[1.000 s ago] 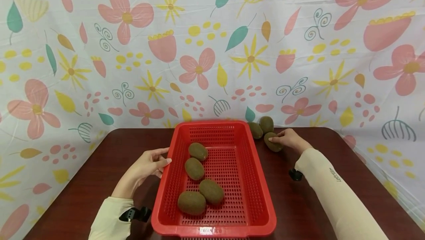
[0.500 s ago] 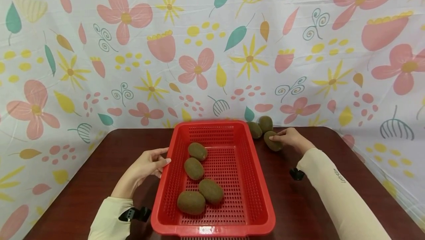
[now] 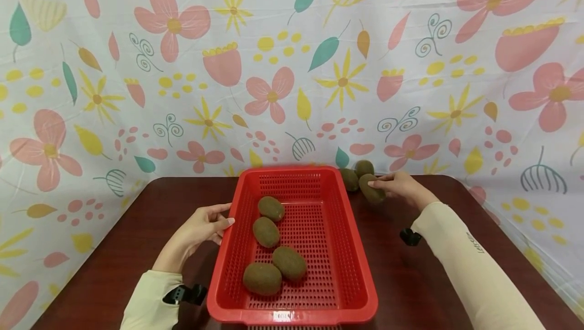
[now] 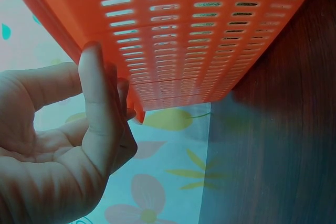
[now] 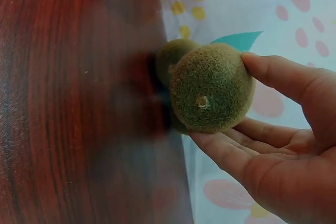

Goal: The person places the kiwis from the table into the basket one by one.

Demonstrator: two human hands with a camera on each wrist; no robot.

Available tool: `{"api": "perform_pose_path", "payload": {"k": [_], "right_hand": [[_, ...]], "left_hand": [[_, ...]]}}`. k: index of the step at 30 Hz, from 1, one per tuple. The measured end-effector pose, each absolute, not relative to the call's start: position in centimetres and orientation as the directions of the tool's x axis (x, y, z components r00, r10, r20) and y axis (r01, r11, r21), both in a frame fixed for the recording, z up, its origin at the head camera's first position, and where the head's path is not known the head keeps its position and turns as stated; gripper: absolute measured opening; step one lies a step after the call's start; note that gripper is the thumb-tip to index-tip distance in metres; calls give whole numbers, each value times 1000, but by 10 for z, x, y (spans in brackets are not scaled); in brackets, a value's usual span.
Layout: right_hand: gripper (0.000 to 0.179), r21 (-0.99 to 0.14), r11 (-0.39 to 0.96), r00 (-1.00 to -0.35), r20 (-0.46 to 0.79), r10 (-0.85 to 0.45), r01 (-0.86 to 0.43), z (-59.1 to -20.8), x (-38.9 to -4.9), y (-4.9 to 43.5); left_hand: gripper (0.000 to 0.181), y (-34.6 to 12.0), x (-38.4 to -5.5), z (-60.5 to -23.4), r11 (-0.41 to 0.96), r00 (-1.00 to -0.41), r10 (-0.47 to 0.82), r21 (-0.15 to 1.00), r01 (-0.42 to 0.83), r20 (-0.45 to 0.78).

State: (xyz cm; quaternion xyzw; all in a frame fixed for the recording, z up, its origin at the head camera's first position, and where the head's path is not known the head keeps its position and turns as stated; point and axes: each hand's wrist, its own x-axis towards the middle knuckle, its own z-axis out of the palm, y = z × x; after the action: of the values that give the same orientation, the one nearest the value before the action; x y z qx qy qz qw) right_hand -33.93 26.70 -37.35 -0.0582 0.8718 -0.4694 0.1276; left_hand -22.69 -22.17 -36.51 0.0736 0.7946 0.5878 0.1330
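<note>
A red plastic basket (image 3: 315, 312) stands on the table with several brown kiwis inside, among them a kiwi (image 3: 262, 278) near its front. At the basket's left side, my left hand (image 3: 196, 231) holds the rim with thumb and fingers; the left wrist view has this hand (image 4: 68, 135) against the perforated wall. Right of the basket's far corner, my right hand (image 3: 403, 189) pinches a kiwi (image 3: 371, 189) between thumb and fingers. The right wrist view has that kiwi (image 5: 212, 87) end-on, partly covering another kiwi (image 5: 170, 59) behind it.
Two more kiwis, a left one (image 3: 350, 180) and a right one (image 3: 364, 168), lie by the basket's far right corner. A floral cloth (image 3: 274, 41) hangs behind the dark wooden table (image 3: 424, 279).
My right hand has raised its kiwi a little and shifted it slightly left. The left hand and the kiwis in the basket look unmoved.
</note>
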Motion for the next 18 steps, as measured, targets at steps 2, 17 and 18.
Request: {"api": "perform_pose_path", "payload": {"k": [2, 17, 18], "right_hand": [[73, -849, 528, -962, -152, -228, 9, -370, -339, 266], [71, -876, 483, -956, -132, -262, -11, -335, -332, 251], [71, -878, 479, -956, -128, -265, -15, -333, -332, 249]], "left_hand": [[60, -221, -227, -365, 298, -954, 273, 954, -41, -126], [56, -220, -226, -362, 307, -959, 256, 951, -43, -126], [57, -220, -226, -363, 307, -958, 254, 950, -48, -130]]}}
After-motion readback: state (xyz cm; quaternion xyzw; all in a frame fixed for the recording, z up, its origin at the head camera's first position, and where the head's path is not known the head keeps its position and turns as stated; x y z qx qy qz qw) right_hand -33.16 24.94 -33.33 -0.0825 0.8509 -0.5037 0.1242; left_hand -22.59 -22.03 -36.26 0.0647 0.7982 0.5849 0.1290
